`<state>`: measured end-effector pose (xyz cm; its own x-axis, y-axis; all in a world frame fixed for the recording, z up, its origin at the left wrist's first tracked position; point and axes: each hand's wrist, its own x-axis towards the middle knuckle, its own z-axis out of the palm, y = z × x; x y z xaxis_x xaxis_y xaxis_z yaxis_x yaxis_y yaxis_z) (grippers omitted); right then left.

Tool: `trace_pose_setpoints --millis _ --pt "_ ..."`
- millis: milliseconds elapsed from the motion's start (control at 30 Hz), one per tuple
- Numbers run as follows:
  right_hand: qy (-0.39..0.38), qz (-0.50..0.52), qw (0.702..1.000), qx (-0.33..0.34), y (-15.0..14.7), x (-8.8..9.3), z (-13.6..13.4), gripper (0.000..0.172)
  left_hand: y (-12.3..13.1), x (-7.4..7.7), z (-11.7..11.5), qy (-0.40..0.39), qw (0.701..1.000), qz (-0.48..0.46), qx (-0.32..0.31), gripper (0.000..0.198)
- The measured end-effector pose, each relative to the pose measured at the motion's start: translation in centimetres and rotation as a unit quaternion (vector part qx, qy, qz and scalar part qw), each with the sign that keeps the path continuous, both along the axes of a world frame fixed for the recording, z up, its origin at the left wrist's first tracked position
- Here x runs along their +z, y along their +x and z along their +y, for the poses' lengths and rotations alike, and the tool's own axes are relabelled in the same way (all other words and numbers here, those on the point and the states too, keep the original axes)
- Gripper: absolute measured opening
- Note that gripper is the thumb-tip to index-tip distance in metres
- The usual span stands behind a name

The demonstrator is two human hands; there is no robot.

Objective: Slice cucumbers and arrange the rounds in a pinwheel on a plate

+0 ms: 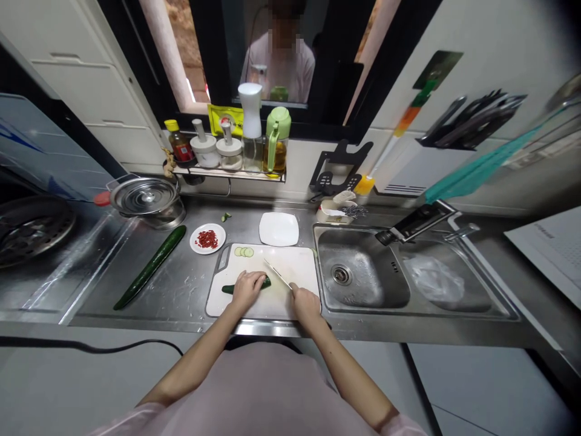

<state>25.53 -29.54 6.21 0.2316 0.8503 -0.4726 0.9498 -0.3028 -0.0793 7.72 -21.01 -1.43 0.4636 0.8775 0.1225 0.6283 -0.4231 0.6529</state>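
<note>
My left hand (248,289) is closed over a dark green cucumber piece (227,289), pressing it on the white cutting board (285,305). Both ends of the piece stick out from under the fingers. In my right hand (307,307) is the handle of a kitchen knife (278,274), its blade pointing up and left, a little apart from the cucumber's cut end. Several pale cucumber slices (244,252) lie in an overlapping row near the board's far left corner.
Left of the board are a whole cucumber (152,266) and a small plate of chopped red pieces (207,238). A white square plate (278,229) sits behind it. The sink (363,269) adjoins on the right. A condiment rack (231,173) hangs at the back, beside a lidded steel pot (147,197).
</note>
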Motion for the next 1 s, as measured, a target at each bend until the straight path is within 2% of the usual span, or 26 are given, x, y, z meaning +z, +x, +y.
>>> trace_pose_setpoints --millis 133,233,300,467,600,700,800,933,1000 --pt "0.080 -0.047 0.996 -0.013 1.0 0.7 -0.3 0.042 -0.1 0.5 0.3 -0.023 0.992 -0.082 0.089 0.033" --pt "0.112 -0.061 0.992 -0.016 1.3 0.9 -0.6 0.048 0.1 1.3 0.8 -0.010 0.982 -0.123 0.141 0.034" --pt "0.128 -0.067 0.989 -0.012 1.4 1.0 -0.7 0.051 0.4 2.2 1.1 0.010 0.985 -0.118 0.123 0.033" --pt "0.151 -0.068 0.986 0.012 1.4 1.2 -1.1 0.051 1.7 4.2 1.6 0.033 0.998 -0.044 0.006 0.028" --pt "0.150 -0.065 0.986 0.024 1.5 1.3 -1.3 0.051 2.5 4.9 1.4 0.023 0.999 -0.018 -0.021 0.021" --pt "0.139 -0.073 0.987 0.023 1.8 0.8 -1.7 0.051 2.9 4.8 1.0 -0.002 0.999 -0.035 -0.026 0.014" --pt "0.129 -0.083 0.988 0.018 2.2 0.3 -2.0 0.048 3.3 4.4 0.9 -0.052 0.997 -0.059 0.005 0.010" --pt "0.107 -0.085 0.991 -0.013 2.9 0.1 -2.3 0.048 3.3 2.9 2.1 -0.161 0.975 -0.104 0.115 0.014" --pt "0.097 -0.084 0.991 -0.032 3.3 0.1 -2.4 0.049 2.9 1.8 3.3 -0.176 0.963 -0.108 0.171 0.013"
